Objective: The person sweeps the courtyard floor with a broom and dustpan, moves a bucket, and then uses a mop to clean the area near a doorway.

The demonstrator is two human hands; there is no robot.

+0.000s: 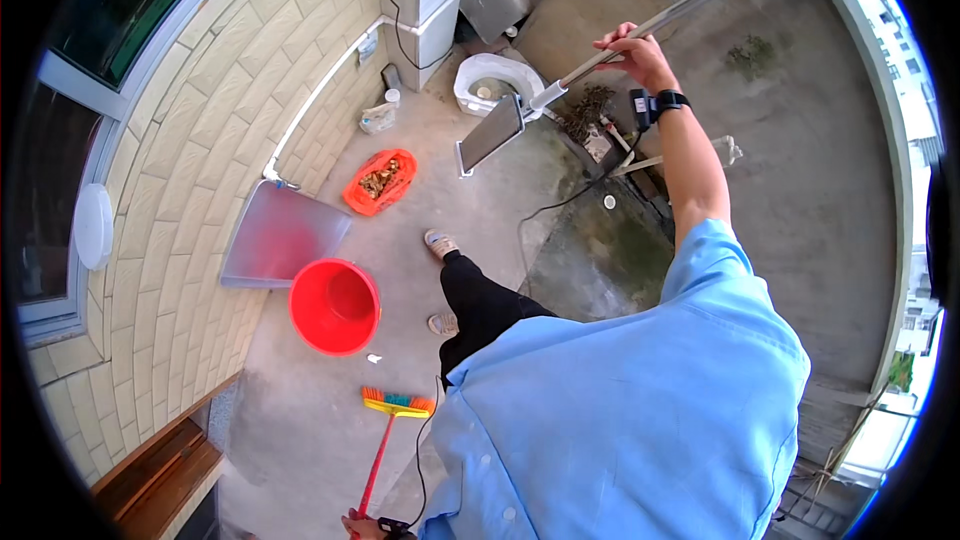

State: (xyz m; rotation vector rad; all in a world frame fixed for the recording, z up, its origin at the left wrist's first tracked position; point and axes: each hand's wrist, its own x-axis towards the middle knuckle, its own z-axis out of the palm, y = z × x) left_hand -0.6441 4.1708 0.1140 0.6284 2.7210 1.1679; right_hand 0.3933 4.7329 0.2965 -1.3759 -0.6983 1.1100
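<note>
My right hand [637, 56], at the top, grips the metal pole [690, 4] of what looks like a flat mop. Its flat rectangular head [491, 135] hangs tilted above the concrete floor, beside a white basin [499, 75]. At the bottom edge, partly cut off, my left hand [361, 526] is closed around the red handle [377, 465] of a broom. The broom's yellow head with orange and green bristles [397, 401] rests on the floor left of my body. A red bucket [334, 307] stands in front of my feet, against a translucent plastic sheet or lid [281, 232].
An orange bag of dry scraps [380, 181] lies near the tiled wall [217, 97]. A white scrap [374, 358] is on the floor. A dark cable [559, 204] runs from my right wrist. Pipes and dried plants [589, 112] border a damp drain area [615, 262].
</note>
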